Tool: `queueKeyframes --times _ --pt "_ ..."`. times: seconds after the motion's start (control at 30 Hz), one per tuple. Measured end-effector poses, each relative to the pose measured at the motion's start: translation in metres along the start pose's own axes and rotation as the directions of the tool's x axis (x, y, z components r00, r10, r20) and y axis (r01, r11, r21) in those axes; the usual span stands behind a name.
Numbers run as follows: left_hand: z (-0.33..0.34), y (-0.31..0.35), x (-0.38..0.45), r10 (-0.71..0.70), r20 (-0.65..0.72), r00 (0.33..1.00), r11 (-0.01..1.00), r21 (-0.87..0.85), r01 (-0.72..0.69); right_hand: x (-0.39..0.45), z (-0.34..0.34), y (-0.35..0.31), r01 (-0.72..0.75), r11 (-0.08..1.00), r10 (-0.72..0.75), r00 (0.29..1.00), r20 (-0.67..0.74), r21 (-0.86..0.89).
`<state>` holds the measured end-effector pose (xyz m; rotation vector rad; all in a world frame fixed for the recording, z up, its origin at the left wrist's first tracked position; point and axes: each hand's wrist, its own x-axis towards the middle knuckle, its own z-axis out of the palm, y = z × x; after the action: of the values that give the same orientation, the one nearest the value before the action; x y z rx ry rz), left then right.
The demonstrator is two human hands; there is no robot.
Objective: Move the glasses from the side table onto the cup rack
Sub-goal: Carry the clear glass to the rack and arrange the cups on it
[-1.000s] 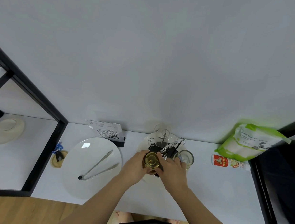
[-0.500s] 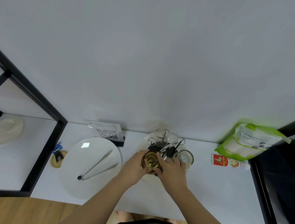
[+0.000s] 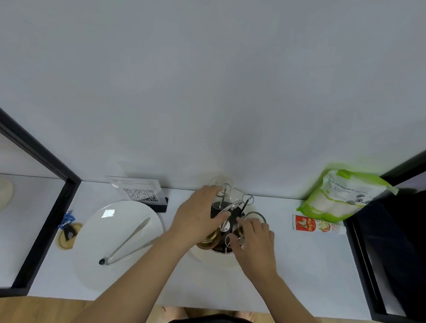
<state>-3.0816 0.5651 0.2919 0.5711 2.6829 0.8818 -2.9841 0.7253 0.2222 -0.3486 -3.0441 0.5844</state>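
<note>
My left hand [image 3: 197, 216] has left the amber glass [image 3: 209, 237] it was cupping half a second ago and now reaches toward 12 o'clock over the cup rack [image 3: 231, 211]. Its fingers are straight and loosely spread, the tips touching the rack's centre handle and lying near the clear glass [image 3: 218, 183] at the back. They pinch nothing that I can see.

My right hand [image 3: 254, 237] has drawn back slightly toward 4 o'clock of the rack. Its fingers are curled at the wire loops on the near side; whether they pinch a loop I cannot tell.

The amber glass now sits at 6 o'clock on the rack with neither hand holding it, partly hidden under my left palm. I judge it placed. A third glass [image 3: 253, 216] sits at 3 o'clock of the rack, just beyond my right fingertips.

Three glasses therefore appear racked. No glass is visible on the table [image 3: 300, 270] outside the rack, nor on the side surface at 9 o'clock.

Risk: the left hand hangs close over the wire posts and could knock the back glass.
</note>
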Motion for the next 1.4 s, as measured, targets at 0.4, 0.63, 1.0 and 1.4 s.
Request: queueKeyframes --times 0.4,0.63,1.0,1.4 --pt "0.065 0.044 0.030 0.218 0.258 0.941 0.848 0.427 -0.314 0.008 -0.021 0.059 -0.251 0.967 0.242 0.957 0.158 0.043" --pt "0.079 0.041 0.043 0.137 0.247 0.959 0.774 0.578 -0.259 0.017 -0.013 0.055 -0.254 0.967 0.242 0.942 0.234 0.018" --pt "0.094 0.028 0.046 0.094 0.234 0.968 0.771 0.597 -0.220 0.026 -0.008 0.057 -0.293 0.953 0.270 0.933 0.237 0.070" --pt "0.095 0.025 0.049 0.083 0.252 0.964 0.771 0.597 -0.222 0.025 -0.007 0.057 -0.275 0.957 0.246 0.939 0.240 0.091"
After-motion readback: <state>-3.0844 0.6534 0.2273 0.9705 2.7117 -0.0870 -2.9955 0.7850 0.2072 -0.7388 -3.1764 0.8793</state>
